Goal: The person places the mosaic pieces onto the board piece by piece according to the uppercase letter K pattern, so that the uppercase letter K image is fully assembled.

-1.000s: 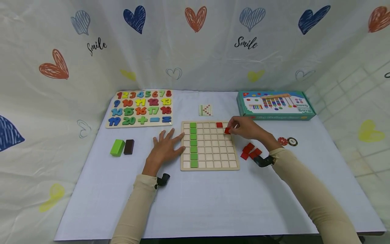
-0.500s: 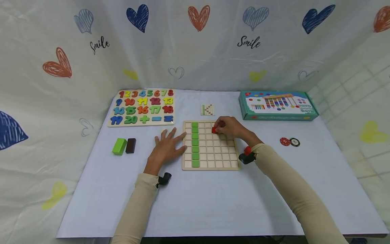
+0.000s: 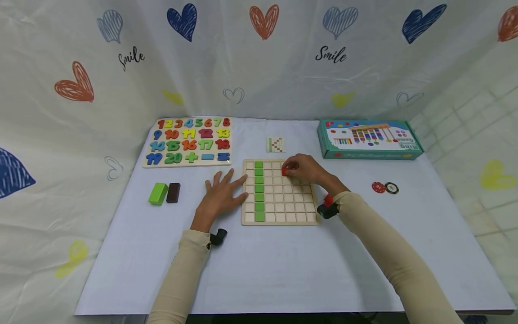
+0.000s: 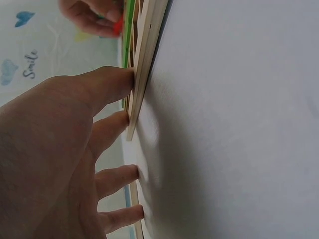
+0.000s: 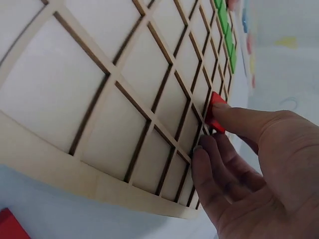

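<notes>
The head view shows the whole scene; the right hand [image 3: 304,168] is over the upper middle of the wooden grid board [image 3: 279,220], and only a bit of a red tile [image 3: 284,171] shows at its fingertips; the right wrist view shows it closer: thumb and fingers pinch the red tile [image 5: 216,112], which stands tilted on its edge at a grid cell, not lying flat. The left hand [image 3: 220,193] lies flat on the tabletop [image 3: 283,270] with fingers spread; the left wrist view shows what the head view does not, that its fingertips [image 4: 115,82] press against the left edge of the grid board [image 4: 144,64].

On the board stands one column of seven green tiles [image 3: 259,191]; beside the right wrist one more red tile [image 3: 328,199] is partly hidden. To the left lie one green block [image 3: 158,194] and one brown block [image 3: 173,192], touching each other; behind them one number puzzle board [image 3: 189,141]; one small pattern card [image 3: 275,145]; one teal game box [image 3: 369,139]; two round chips [image 3: 385,187].

The tabletop is covered with a white cloth; around it hangs a white curtain [image 3: 259,58] with hearts and the word "Smile".
</notes>
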Demonstrator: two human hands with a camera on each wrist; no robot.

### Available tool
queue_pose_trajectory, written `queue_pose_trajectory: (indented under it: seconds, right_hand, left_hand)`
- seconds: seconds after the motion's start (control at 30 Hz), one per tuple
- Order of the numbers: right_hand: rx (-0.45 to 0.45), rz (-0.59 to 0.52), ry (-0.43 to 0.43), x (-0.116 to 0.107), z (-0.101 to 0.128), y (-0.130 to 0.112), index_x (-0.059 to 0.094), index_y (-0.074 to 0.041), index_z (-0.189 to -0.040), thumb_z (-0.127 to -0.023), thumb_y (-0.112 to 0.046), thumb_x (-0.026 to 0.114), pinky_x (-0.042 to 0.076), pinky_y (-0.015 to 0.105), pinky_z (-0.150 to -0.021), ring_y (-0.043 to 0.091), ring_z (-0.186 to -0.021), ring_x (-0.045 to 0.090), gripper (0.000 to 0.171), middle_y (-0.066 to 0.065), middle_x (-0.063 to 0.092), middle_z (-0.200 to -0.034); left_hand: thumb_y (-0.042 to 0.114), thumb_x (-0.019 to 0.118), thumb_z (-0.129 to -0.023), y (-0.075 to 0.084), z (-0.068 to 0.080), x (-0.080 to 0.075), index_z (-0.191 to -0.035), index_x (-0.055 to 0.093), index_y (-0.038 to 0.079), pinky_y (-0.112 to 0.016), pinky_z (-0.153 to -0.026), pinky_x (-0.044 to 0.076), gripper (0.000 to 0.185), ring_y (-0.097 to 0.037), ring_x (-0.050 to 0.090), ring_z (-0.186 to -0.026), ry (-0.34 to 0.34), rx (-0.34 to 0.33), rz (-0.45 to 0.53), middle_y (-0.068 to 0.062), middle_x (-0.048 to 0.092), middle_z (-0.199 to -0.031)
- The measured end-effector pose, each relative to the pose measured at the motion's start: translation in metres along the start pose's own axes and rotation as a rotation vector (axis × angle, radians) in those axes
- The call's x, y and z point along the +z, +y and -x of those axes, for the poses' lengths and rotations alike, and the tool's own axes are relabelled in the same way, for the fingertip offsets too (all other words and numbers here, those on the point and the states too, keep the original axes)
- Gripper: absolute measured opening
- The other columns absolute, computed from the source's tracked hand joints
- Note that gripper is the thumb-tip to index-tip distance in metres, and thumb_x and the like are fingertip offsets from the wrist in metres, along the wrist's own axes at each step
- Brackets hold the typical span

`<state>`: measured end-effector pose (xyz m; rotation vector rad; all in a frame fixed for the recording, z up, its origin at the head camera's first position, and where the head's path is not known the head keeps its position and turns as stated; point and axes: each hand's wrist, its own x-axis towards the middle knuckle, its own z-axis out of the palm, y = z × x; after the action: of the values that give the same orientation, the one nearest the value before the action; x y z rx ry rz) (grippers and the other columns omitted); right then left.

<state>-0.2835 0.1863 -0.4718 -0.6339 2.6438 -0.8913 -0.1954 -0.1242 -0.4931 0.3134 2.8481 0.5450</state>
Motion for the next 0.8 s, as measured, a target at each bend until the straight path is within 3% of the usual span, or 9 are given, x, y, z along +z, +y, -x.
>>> queue_pose_trajectory:
  seconds: [0.17, 0.57, 0.8]
  right_hand:
    - [-0.010, 0.032, 0.014, 0.002, 0.003, -0.001, 0.075, 0.000, -0.126, -0.098, -0.013, 0.077, 0.052, 0.044, -0.089, 0.030, -0.104, 0.060, 0.031, 0.017, 0.065, -0.116]
    - [0.035, 0.048, 0.122, 0.006, 0.008, -0.006, 0.076, -0.003, -0.120, -0.100, -0.013, 0.074, 0.057, 0.049, -0.093, 0.032, -0.106, 0.069, 0.022, 0.015, 0.077, -0.111]
    - [0.018, 0.025, 0.175, -0.007, 0.027, 0.000, 0.076, -0.004, -0.118, -0.105, -0.014, 0.067, 0.058, 0.048, -0.086, 0.033, -0.101, 0.070, 0.019, 0.015, 0.077, -0.116]
  left_hand:
    - [0.052, 0.063, -0.103, 0.000, 0.000, -0.001, -0.165, 0.040, 0.036, -0.078, -0.122, 0.013, 0.068, -0.045, 0.012, -0.161, -0.003, 0.002, -0.015, -0.011, 0.022, -0.177]
    - [0.053, 0.063, -0.103, -0.001, 0.000, -0.001, -0.165, 0.040, 0.035, -0.079, -0.122, 0.012, 0.069, -0.045, 0.011, -0.162, -0.008, -0.003, -0.021, -0.010, 0.022, -0.177]
    - [0.051, 0.064, -0.103, 0.000, 0.001, 0.000, -0.165, 0.040, 0.035, -0.079, -0.122, 0.011, 0.069, -0.046, 0.011, -0.162, -0.004, 0.002, 0.001, -0.011, 0.022, -0.177]
